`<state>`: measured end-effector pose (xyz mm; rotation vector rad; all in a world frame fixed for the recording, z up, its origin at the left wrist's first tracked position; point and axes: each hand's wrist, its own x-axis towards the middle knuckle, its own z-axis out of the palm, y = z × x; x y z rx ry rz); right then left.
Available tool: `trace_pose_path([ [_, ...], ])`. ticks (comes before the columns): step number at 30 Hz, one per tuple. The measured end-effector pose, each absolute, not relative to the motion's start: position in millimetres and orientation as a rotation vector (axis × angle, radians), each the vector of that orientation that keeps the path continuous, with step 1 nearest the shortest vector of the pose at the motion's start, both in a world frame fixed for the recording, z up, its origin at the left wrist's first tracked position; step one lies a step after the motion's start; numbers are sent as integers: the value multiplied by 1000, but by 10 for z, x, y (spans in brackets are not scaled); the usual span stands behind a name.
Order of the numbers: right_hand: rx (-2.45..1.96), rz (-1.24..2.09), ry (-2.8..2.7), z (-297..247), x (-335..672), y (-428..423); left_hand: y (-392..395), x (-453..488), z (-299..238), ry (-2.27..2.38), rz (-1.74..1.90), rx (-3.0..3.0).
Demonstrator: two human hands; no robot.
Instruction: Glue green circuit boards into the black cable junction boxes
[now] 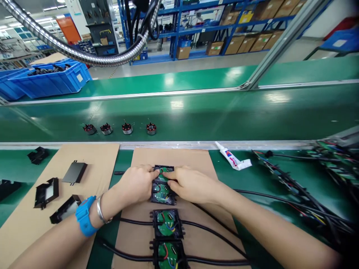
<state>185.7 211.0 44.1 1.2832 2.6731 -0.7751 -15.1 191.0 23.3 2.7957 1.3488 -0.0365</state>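
Note:
On the cardboard sheet, several black plastic housings with green circuit boards inside stand in a column. My left hand is at the left side of the farthest housing, its index finger pressed onto the board and the other fingers curled. From the right, my right hand presses its fingertips on the same housing, with the thumb lower down. Directly below, the second housing lies partly under my fingers. Nearer to me are a third housing and a fourth, black cables leaving both sides.
Left, empty black cases and a grey-topped case lie on another cardboard sheet. A white glue tube lies right of centre. Wired circuit boards pile up at right. Several small motor stators and blue bins stand beyond.

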Motion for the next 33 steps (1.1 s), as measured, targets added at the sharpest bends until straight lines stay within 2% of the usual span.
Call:
trace_pose_path([
  [3, 1313, -992, 2693, 438, 1988, 2132, 1970, -144, 335, 1321, 117, 2773],
  [6, 1482, -1029, 2666, 406, 2067, 2119, 1998, -138, 284, 1042, 204, 2784],
  [10, 1551, -916, 2662, 421, 2039, 2072, 2010, -172, 112, 962, 195, 2781],
  [15, 1439, -846, 2831, 388, 1936, 2044, 1982, -181, 42, 1009, 259, 2757],
  [21, 1687, -692, 2759, 94, 1928, 2042, 1943, -149, 16, 1060, 351, 2743],
  [33, 1467, -420, 2696, 3, 1980, 2182, 1919, -23, 25, 1140, 195, 2800],
])
